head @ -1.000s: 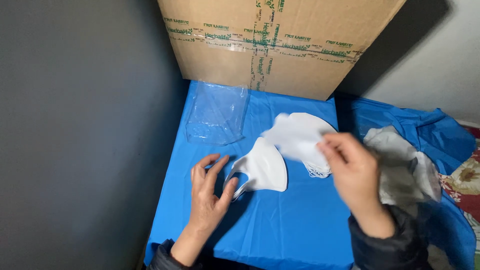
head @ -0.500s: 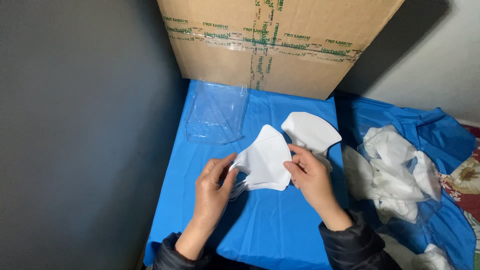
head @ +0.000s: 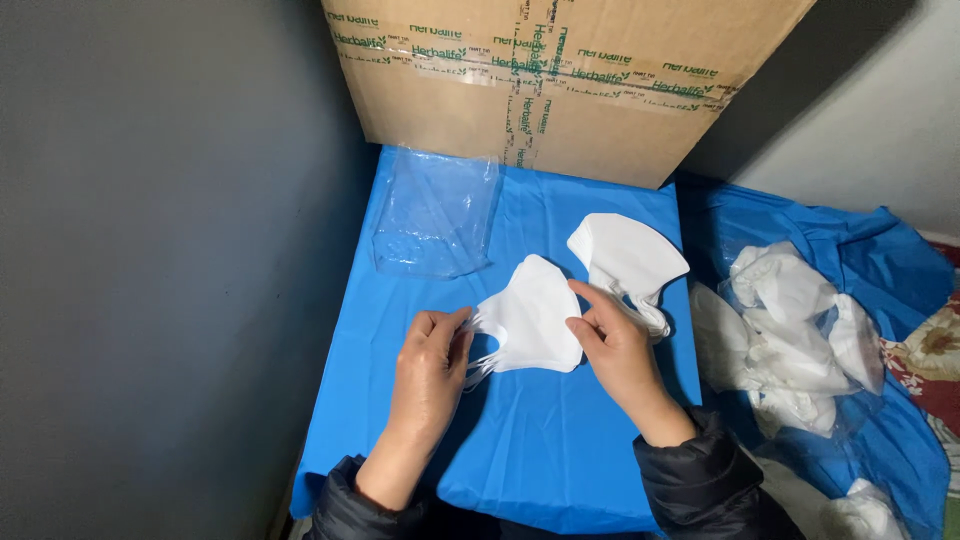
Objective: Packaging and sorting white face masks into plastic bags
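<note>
A: Hands, state? 
B: Left hand (head: pixel 432 352) pinches the ear loops at the mask (head: pixel 530 318) left edge, fingers curled. Right hand (head: pixel 612 340) pinches the mask's right edge, fingers partly bent.
A: Mask location? 
B: Flat on the blue sheet (head: pixel 540 450), between both hands. Second mask (head: pixel 628 258) lies just beyond the right hand. Clear bag (head: pixel 435 212) sits farther back, near the box (head: pixel 560 80). Pile of masks (head: pixel 790 340) lies to the right.

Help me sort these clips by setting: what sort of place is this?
Probably a makeshift packing spot in a home: a blue sheet as work surface, a taped cardboard box, a clear bag of white masks, and both hands on a mask.
</note>
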